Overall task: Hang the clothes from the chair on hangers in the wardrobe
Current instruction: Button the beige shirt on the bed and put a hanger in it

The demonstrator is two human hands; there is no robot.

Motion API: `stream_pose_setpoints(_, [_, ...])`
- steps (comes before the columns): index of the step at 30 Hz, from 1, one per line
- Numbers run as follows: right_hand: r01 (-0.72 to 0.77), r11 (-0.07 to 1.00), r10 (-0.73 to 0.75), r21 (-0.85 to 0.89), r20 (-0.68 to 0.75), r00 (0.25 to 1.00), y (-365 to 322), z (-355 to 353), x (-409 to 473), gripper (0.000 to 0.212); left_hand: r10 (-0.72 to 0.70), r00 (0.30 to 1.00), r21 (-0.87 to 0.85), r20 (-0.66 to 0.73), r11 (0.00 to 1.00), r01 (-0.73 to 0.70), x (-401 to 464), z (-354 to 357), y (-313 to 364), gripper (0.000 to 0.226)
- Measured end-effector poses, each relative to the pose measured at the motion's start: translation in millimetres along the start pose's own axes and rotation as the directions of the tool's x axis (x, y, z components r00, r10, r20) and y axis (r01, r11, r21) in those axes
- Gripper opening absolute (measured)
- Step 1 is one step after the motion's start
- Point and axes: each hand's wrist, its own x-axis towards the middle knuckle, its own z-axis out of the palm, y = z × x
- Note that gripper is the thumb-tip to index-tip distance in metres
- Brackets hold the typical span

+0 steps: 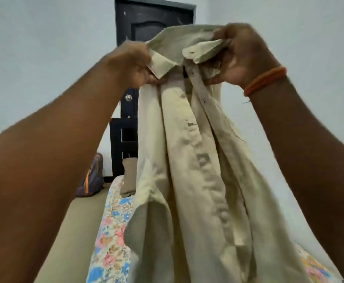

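A cream button-up shirt (195,164) hangs in front of me, held up by its collar at head height. My left hand (134,64) pinches the left side of the collar and front placket. Around the right side of the collar, my right hand (246,56) grips the bunched cloth; an orange thread band circles that wrist. The shirt's body and a sleeve droop down over the bed. No hanger, chair or wardrobe shows in the view.
A bed with a floral sheet (112,231) lies below the shirt, a pillow (129,176) at its head. A dark door (146,23) stands behind, with a dark wooden headboard (118,144) under it. A bag (91,176) sits on the floor at the left.
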Motion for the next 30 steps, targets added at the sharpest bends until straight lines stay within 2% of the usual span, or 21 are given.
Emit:
stream_pose_setpoints(2, [-0.088, 0.996, 0.088, -0.027, 0.008, 0.996, 51.9, -0.8, 22.6, 0.028, -0.064, 0.995, 0.149, -0.07, 0.986, 0.074, 13.8, -2.7, -58.6, 0.025])
stream_pose_setpoints(5, [-0.2, 0.976, 0.202, -0.084, 0.021, 0.979, 181.6, -26.3, 24.9, 0.02, -0.243, 0.968, 0.331, -0.055, 0.91, 0.248, 4.0, -16.7, -198.9, 0.009])
stream_pose_setpoints(7, [-0.327, 0.931, 0.324, -0.164, -0.047, 0.945, 279.2, -55.4, -3.2, 0.013, -0.4, 0.908, 0.379, -0.127, 0.826, 0.417, -40.6, -22.5, -301.9, 0.027])
stream_pose_setpoints(9, [-0.503, 0.801, 0.47, -0.325, -0.179, 0.864, 371.3, -85.2, -50.7, 0.042, -0.513, 0.841, 0.401, -0.171, 0.743, 0.535, -119.9, -11.8, -396.0, 0.026])
stream_pose_setpoints(10, [-0.582, 0.686, 0.534, -0.437, -0.241, 0.811, 412.3, -100.6, -83.0, 0.05, -0.556, 0.814, 0.451, -0.167, 0.691, 0.565, -168.3, -1.3, -433.3, 0.027])
stream_pose_setpoints(11, [-0.622, 0.573, 0.576, -0.534, -0.278, 0.769, 449.2, -116.4, -118.6, 0.05, -0.569, 0.811, 0.498, -0.138, 0.668, 0.553, -215.1, 8.8, -463.9, 0.029])
stream_pose_setpoints(13, [-0.591, 0.43, 0.589, -0.683, -0.284, 0.757, 487.3, -136.4, -196.4, 0.036, -0.568, 0.816, 0.547, -0.109, 0.651, 0.526, -291.3, 25.0, -501.0, 0.024])
stream_pose_setpoints(15, [-0.556, 0.348, 0.538, -0.755, -0.325, 0.778, 494.5, -146.6, -271.0, 0.026, -0.525, 0.836, 0.535, -0.159, 0.666, 0.52, -339.5, 34.8, -513.4, 0.023])
stream_pose_setpoints(17, [-0.46, 0.264, 0.373, -0.848, -0.35, 0.859, 481.9, -153.7, -334.7, 0.027, -0.448, 0.861, 0.55, -0.242, 0.667, 0.502, -367.0, 37.9, -512.6, 0.029])
stream_pose_setpoints(19, [-0.407, 0.176, 0.259, -0.897, -0.357, 0.898, 462.0, -160.4, -382.8, 0.026, -0.322, 0.903, 0.601, -0.285, 0.674, 0.43, -384.0, 38.4, -502.8, 0.017])
stream_pose_setpoints(21, [-0.534, 0.131, 0.25, -0.835, -0.493, 0.833, 441.8, -166.8, -415.4, 0.023, -0.297, 0.895, 0.623, -0.332, 0.644, 0.444, -393.5, 36.4, -490.9, 0.009])
stream_pose_setpoints(23, [-0.671, 0.173, 0.29, -0.721, -0.613, 0.735, 430.0, -174.2, -438.3, 0.024, -0.329, 0.869, 0.644, -0.369, 0.584, 0.494, -398.8, 33.3, -481.6, 0.01])
stream_pose_setpoints(24, [-0.709, 0.165, 0.337, -0.686, -0.636, 0.694, 427.0, -177.9, -446.4, 0.031, -0.372, 0.838, 0.64, -0.399, 0.541, 0.545, -400.4, 32.5, -476.8, 0.019])
stream_pose_setpoints(27, [-0.732, 0.058, 0.421, -0.679, -0.648, 0.635, 430.5, -191.2, -452.6, 0.047, -0.469, 0.753, 0.651, -0.461, 0.398, 0.646, -405.2, 25.4, -467.6, 0.057])
stream_pose_setpoints(28, [-0.746, 0.013, 0.438, -0.666, -0.667, 0.602, 432.5, -193.3, -449.4, 0.043, -0.499, 0.736, 0.641, -0.458, 0.389, 0.662, -407.6, 21.8, -467.9, 0.066])
stream_pose_setpoints(30, [-0.76, -0.067, 0.462, -0.647, -0.695, 0.551, 437.5, -195.7, -440.1, 0.029, -0.577, 0.698, 0.528, -0.424, 0.468, 0.709, -410.6, 14.5, -472.0, 0.068])
